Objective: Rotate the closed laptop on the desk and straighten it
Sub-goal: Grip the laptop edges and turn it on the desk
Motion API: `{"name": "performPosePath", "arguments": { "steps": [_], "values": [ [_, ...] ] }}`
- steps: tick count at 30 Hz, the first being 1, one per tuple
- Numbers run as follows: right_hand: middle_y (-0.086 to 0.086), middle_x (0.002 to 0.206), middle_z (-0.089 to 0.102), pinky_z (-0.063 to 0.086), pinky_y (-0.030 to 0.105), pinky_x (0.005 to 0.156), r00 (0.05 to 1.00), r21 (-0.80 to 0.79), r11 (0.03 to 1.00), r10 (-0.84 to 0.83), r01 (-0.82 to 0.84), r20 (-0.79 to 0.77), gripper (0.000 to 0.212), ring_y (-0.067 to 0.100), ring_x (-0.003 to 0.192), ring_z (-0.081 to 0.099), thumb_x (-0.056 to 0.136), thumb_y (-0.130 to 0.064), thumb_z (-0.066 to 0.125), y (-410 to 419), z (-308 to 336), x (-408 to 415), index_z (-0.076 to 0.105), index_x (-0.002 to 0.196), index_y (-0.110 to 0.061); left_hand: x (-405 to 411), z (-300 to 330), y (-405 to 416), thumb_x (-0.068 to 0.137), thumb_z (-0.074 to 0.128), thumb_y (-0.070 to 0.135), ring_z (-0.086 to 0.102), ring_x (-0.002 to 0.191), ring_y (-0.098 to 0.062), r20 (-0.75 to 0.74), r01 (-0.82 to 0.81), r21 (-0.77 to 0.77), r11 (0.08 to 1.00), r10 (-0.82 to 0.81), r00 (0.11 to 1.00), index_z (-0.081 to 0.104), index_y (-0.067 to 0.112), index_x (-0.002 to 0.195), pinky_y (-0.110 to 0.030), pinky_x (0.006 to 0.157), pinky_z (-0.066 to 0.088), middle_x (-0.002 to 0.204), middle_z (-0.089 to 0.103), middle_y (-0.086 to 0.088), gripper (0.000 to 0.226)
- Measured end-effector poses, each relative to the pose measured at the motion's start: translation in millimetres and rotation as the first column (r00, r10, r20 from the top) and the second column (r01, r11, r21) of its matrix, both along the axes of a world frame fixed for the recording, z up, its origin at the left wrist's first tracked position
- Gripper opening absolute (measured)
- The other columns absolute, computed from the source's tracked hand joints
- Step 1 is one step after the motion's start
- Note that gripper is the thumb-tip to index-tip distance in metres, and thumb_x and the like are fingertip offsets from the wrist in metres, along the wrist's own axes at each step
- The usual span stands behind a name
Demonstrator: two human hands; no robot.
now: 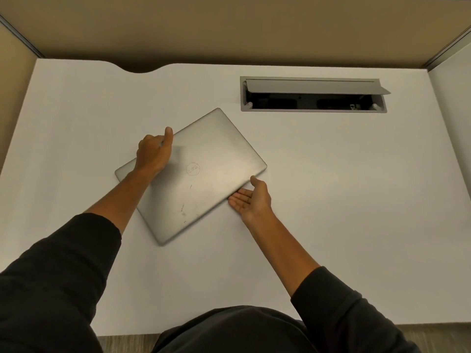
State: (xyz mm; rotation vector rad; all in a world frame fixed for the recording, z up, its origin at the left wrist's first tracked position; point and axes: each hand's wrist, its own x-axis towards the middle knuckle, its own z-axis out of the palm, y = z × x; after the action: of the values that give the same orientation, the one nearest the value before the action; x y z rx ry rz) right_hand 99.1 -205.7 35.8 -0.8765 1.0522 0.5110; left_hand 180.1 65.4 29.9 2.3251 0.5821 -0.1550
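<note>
A closed silver laptop (204, 174) lies flat on the white desk (331, 200), turned at a slant with one corner pointing away from me. My left hand (154, 152) rests on its far left long edge, thumb on the lid and fingers curled over the edge. My right hand (251, 197) is palm up beside the near right long edge, fingertips touching or slipped just under it, thumb raised next to the right corner. The lid shows a round logo and a few scuff marks.
A grey cable box (312, 95) with its flap lifted is set into the desk at the back right. Tan partition walls (229, 29) enclose the desk on the back and sides. A curved cutout (139, 68) notches the back left edge.
</note>
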Motion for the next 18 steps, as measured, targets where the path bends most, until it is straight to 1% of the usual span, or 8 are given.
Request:
{"name": "performPosePath", "arguments": {
  "steps": [3,6,8,12,15,18],
  "values": [
    [0.024,0.115,0.074,0.06,0.048,0.102,1.0,-0.033,0.999,-0.004,0.005,0.022,0.055,0.038,0.108,0.073,0.096,-0.042,0.067,-7,-1,8,0.068,0.119,0.007,-12,1,-3,0.104,0.028,0.069,0.052,0.077,-0.031,-0.015,-0.057,-0.007,0.998,0.057,0.998,0.036,0.01,0.062,-0.046,0.08,0.049,0.079,0.052,-0.014,0.073],
    [0.023,0.115,0.075,0.06,0.046,0.101,0.999,-0.064,0.998,0.002,0.001,0.038,0.053,0.036,0.108,0.073,0.096,-0.042,0.067,-15,0,17,0.069,0.118,0.006,-24,2,-8,0.103,0.026,0.071,0.054,0.078,-0.031,-0.027,-0.109,-0.03,0.994,0.108,0.994,0.039,0.013,0.061,-0.047,0.081,0.05,0.078,0.055,-0.012,0.072],
    [0.022,0.114,0.076,0.061,0.045,0.099,0.999,-0.084,0.996,0.003,0.001,0.048,0.05,0.035,0.107,0.074,0.096,-0.042,0.068,-18,2,23,0.07,0.115,0.005,-32,2,-10,0.101,0.026,0.072,0.052,0.076,-0.03,-0.032,-0.141,-0.053,0.989,0.14,0.99,0.037,0.013,0.061,-0.046,0.079,0.049,0.077,0.053,-0.011,0.072],
    [0.021,0.111,0.075,0.061,0.044,0.098,0.997,-0.123,0.992,0.017,-0.008,0.073,0.04,0.034,0.105,0.074,0.097,-0.037,0.069,-23,5,29,0.07,0.104,0.002,-43,-1,-11,0.1,0.026,0.073,0.046,0.07,-0.026,-0.037,-0.168,-0.085,0.982,0.165,0.986,0.035,0.011,0.067,-0.041,0.071,0.043,0.075,0.05,-0.013,0.071],
    [0.021,0.113,0.075,0.06,0.045,0.101,0.994,-0.132,0.991,0.045,-0.032,0.095,0.033,0.033,0.106,0.074,0.098,-0.029,0.069,-25,7,23,0.07,0.108,0.003,-46,0,-10,0.106,0.029,0.066,0.042,0.066,-0.023,-0.048,-0.159,-0.112,0.981,0.154,0.987,0.035,0.011,0.069,-0.036,0.066,0.037,0.071,0.045,-0.009,0.067],
    [0.013,0.107,0.075,0.057,0.047,0.105,0.986,-0.104,0.992,0.086,-0.071,0.143,0.019,0.028,0.106,0.073,0.102,-0.022,0.066,-24,12,13,0.071,0.104,-0.004,-48,0,-11,0.109,0.035,0.053,0.041,0.064,-0.024,0.003,-0.136,-0.108,0.985,0.137,0.991,0.035,0.008,0.066,-0.039,0.067,0.037,0.068,0.043,-0.01,0.062]
  ]
}}
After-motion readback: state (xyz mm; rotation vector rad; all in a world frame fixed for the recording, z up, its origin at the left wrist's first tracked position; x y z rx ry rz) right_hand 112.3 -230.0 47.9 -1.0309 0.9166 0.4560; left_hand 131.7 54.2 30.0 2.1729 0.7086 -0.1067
